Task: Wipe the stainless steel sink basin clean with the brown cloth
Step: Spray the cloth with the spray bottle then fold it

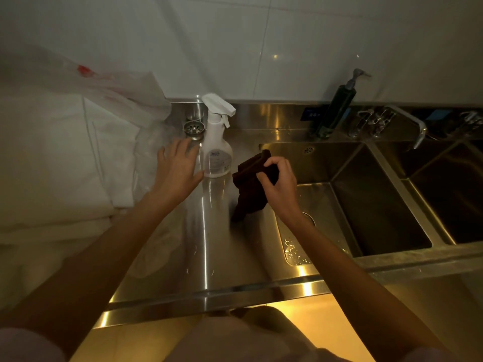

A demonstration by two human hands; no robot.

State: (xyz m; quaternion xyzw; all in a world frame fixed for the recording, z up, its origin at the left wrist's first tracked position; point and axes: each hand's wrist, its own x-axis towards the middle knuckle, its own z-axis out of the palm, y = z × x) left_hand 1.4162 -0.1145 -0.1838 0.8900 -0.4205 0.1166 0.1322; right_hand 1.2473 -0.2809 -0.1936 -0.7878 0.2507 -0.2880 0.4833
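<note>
The stainless steel sink basin (347, 163) lies right of centre, with water drops on its near floor. My right hand (278, 180) is shut on the brown cloth (248, 189), which hangs bunched above the steel drainboard (209, 231), just left of the basin's left rim. My left hand (177, 169) hovers open, fingers spread, over the drainboard. It is close beside a white spray bottle (217, 150), and I cannot tell whether the thumb touches it.
A round metal strainer (194, 128) sits behind my left hand. White plastic bags (78, 142) cover the left side. A dark pump soap dispenser (337, 108) and a faucet (407, 121) stand at the back ledge. A second basin (449, 194) lies at far right.
</note>
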